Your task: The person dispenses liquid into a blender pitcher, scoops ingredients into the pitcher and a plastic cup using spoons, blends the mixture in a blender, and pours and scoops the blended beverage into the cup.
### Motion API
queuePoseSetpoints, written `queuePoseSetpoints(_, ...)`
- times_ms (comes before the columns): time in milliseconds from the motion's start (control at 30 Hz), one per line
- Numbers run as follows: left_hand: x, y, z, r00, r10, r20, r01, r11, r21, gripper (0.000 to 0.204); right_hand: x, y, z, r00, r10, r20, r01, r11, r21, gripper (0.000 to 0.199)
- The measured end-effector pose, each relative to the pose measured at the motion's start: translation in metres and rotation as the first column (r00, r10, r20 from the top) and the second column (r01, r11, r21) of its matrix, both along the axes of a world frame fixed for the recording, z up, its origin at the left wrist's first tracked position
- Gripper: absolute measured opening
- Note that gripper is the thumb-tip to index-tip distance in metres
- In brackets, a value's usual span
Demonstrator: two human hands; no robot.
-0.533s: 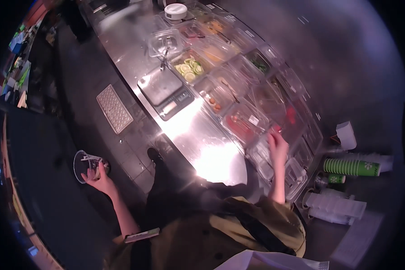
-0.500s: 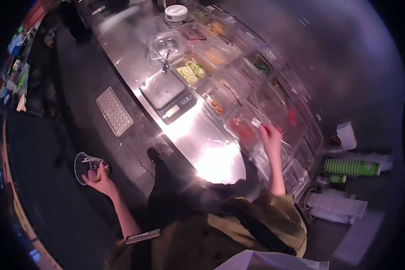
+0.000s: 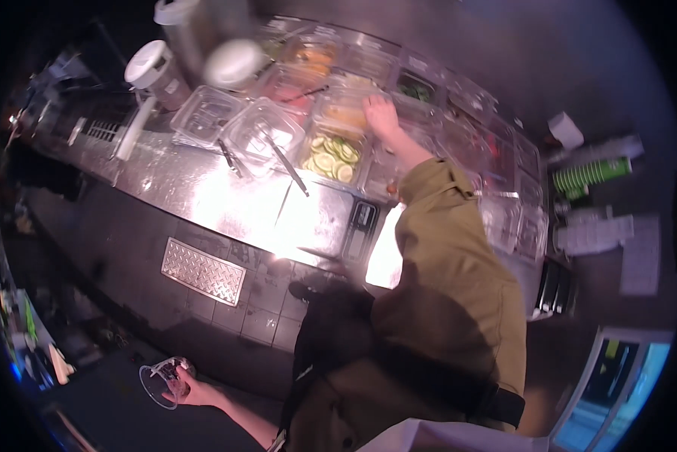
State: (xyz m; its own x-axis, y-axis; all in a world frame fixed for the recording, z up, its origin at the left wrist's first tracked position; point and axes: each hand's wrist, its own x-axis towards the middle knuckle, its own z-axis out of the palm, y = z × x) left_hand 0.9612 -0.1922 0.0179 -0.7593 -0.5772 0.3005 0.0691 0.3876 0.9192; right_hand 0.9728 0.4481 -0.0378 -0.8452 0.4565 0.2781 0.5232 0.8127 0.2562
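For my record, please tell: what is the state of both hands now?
Left hand: holding a clear cup.
Right hand: among clear containers; open or closed cannot be told.

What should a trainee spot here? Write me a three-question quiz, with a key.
1. Which of the person's hands holds the clear cup?
2. True or false: the right hand is over the tubs.
3. Which is nearest the citrus slices: A, the stacked green cups; B, the scale; C, the floor plate?

Key: 1, the left hand; 2, true; 3, B.
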Motion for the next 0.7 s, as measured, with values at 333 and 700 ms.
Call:
queuePoseSetpoints(333, -0.092, 0.045, -0.019, 0.987, -0.160, 0.030, 0.157, 0.984, 0.078, 0.072, 0.180, -0.151, 0.028, 0.930, 0.165, -0.328, -0.260, 0.927, -0.270, 0.013)
queuePoseSetpoints(700, -0.118, 0.098, 0.003, 0.977, -0.210, -0.047, 0.213, 0.974, 0.078, 0.075, 0.107, -0.087, 0.038, 0.972, 0.056, -0.229, -0.144, 0.910, -0.390, 0.034)
